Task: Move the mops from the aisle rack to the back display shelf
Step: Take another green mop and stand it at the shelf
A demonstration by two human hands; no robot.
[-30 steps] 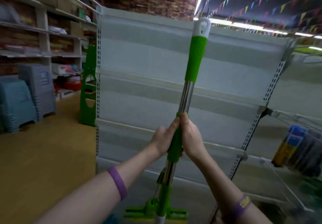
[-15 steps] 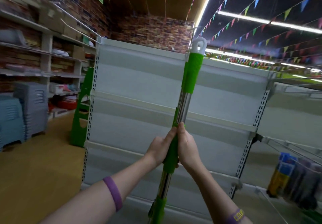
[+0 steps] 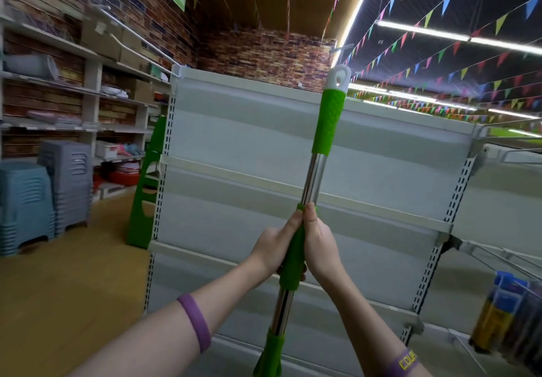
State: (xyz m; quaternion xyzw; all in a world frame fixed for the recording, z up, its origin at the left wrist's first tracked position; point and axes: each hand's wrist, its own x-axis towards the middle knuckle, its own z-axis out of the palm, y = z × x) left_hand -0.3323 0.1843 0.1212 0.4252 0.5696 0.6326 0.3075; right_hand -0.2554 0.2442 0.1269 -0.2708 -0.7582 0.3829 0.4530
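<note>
I hold a mop (image 3: 311, 177) upright in front of me, tilted slightly right. It has a steel pole, green grips and a white hanging loop on top. My left hand (image 3: 274, 246) and my right hand (image 3: 319, 244) are both wrapped around its middle green sleeve, thumbs up and touching. The mop head is below the frame. Right behind the mop stands a white metal display shelf (image 3: 366, 209) with bare boards.
Stacked grey-blue plastic stools (image 3: 44, 191) stand on the floor at left, below wall shelves (image 3: 73, 89) of goods. A green stand (image 3: 146, 189) leans by the shelf's left edge. Wire racks with bottles (image 3: 504, 318) sit at the right.
My view has tilted upward, so the mop head has dropped out of sight and more ceiling shows. Both hands keep the same grip on the pole.
</note>
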